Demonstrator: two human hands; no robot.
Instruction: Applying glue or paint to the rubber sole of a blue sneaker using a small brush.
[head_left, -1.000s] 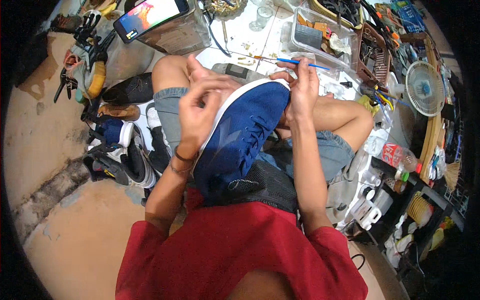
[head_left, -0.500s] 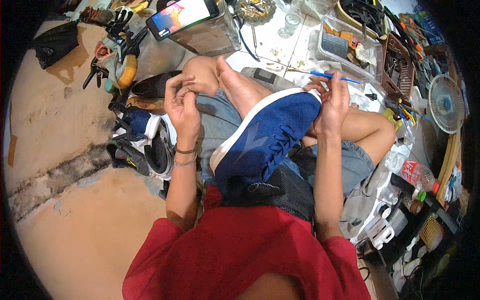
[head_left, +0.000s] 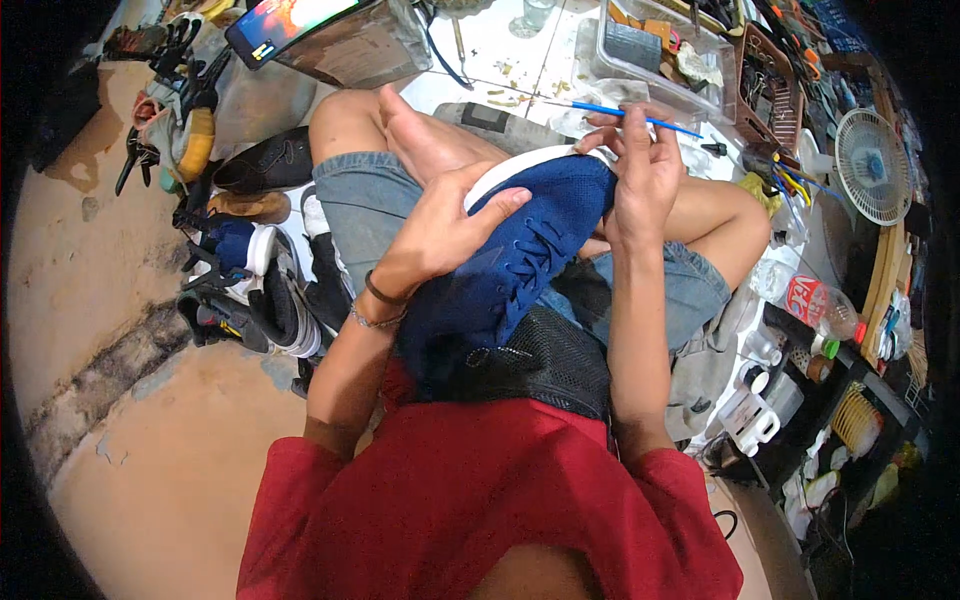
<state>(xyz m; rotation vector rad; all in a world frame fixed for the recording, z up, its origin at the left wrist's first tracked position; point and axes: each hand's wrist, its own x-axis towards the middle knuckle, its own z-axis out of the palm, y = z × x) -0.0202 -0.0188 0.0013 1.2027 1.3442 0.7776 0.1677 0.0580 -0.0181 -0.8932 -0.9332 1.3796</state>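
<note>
A navy blue lace-up sneaker (head_left: 545, 225) with a white sole lies tilted across my lap, toe pointing up and to the right. My left hand (head_left: 450, 230) grips its left side, thumb over the upper and the other fingers hidden under the sole. Between the fingers of my right hand (head_left: 645, 180) is a thin blue-handled paintbrush (head_left: 590, 107), its tip pointing left above the toe. The same hand's fingertips rest at the shoe's toe. A black mesh item (head_left: 545, 360) sits under the heel, against my red shirt.
Several other shoes (head_left: 265, 165) lie at my left, near clamps (head_left: 200, 85). A phone (head_left: 290, 25) leans on a box ahead. A clear plastic bin (head_left: 665, 65), a brown basket (head_left: 770, 85), a small fan (head_left: 872, 165) and a plastic bottle (head_left: 820, 305) stand at the right.
My left hand, raised and off the shoe before, has come down and taken hold of its side. The paintbrush stays in my right hand. The whole view has shifted slightly.
</note>
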